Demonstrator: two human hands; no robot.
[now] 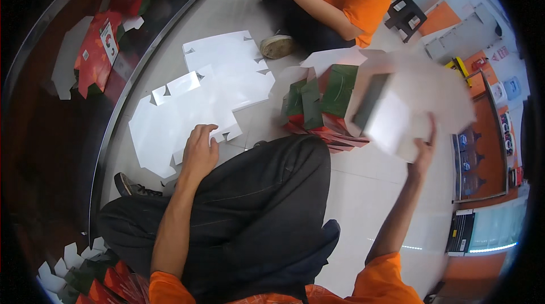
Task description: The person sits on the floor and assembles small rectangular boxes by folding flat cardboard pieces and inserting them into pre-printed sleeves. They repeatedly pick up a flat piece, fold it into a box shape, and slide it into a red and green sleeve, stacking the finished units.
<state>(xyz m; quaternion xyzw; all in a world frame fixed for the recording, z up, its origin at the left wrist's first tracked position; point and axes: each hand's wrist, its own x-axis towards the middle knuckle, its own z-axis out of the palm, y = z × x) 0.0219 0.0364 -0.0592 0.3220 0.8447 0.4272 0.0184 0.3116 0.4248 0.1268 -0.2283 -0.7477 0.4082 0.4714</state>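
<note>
While right grip clamps carton, floor showing below, left grip loose at edge of sheets

Orange short sleeves, bare forearms, dark trousers with visible seams

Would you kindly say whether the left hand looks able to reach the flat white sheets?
Probably yes: the left hand is at the near edge of the flat white sheets, and nothing visible blocks its way.
</note>
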